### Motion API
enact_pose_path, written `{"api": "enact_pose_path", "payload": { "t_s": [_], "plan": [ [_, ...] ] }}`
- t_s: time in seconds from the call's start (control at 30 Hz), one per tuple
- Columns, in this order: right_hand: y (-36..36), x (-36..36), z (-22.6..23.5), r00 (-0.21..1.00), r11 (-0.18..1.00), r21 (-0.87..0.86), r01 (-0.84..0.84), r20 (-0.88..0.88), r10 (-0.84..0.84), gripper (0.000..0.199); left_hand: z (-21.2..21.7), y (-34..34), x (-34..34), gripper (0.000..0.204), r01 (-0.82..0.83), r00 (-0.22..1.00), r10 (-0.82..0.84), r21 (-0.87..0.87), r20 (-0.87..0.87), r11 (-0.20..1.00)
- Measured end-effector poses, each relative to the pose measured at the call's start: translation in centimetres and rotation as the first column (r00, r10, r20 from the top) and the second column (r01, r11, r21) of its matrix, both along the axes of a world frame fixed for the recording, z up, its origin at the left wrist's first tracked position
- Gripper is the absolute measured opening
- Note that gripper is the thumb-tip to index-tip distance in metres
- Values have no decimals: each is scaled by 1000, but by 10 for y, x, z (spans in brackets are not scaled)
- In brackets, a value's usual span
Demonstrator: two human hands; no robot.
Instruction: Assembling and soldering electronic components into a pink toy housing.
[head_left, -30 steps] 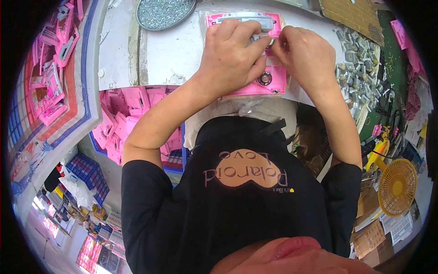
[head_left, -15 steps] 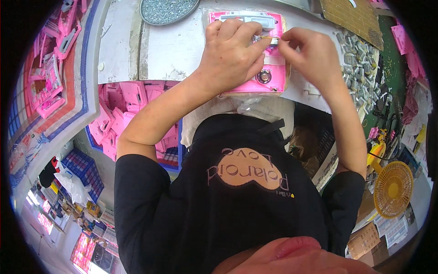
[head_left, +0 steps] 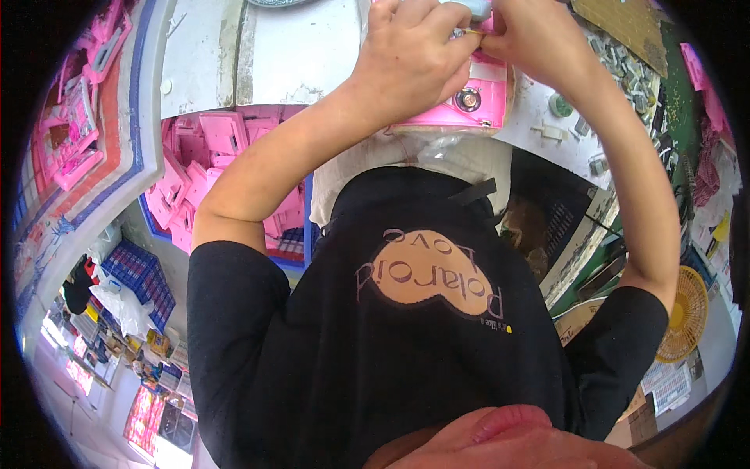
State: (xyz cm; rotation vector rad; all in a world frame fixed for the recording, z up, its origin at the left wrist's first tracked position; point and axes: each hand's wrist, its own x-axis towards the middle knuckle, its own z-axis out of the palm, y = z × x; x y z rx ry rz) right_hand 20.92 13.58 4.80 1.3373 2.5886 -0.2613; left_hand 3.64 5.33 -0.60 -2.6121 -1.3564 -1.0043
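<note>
At the far left, glossy pink plastic parts lie by a red, white and blue striped sheet. Right of them, left of centre, flat pink plastic shells fill a blue plastic crate below the white, scuffed worktop. At upper centre, the left hand spreads over a pink plastic casing with a round black-and-silver part; its fingers are bent, and whether they grip anything cannot be told. The casing sits at the top edge of the frame, partly hidden. Just right, the right hand has its fingers curled in beside a thin yellow strand; whether they pinch it is unclear. Small grey metal pieces lie scattered at upper right, and a round yellow fan stands at lower right.
</note>
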Motion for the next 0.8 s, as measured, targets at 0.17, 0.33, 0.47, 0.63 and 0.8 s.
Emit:
{"api": "enact_pose_path", "payload": {
  "t_s": [0.17, 0.33, 0.47, 0.63, 0.8],
  "plan": [
    [2, 7, -3, 980, 1000, -13, -16, -199, 13, 27, -4, -2, -1, 28, -30, 1000, 30, -50, -4, 998],
    [-6, 71, -41, 673, 809, -568, 153, -540, -506, 31, -2, 1, 0, 30, 21, 999, -18, -84, 32, 996],
    [-22, 59, -52, 581, 806, -541, 240, -585, -565, 29, -1, -1, -1, 31, 6, 1000, -4, -93, 24, 996],
    [-24, 35, -34, 848, 950, -149, 275, -429, -312, 27, -1, -1, -2, 32, 10, 999, -7, -98, 33, 995],
    [-35, 11, -20, 990, 969, 220, 111, -112, -88, 29, -3, -2, -1, 33, 1, 1000, 1, -96, 21, 995]
  ]
}}
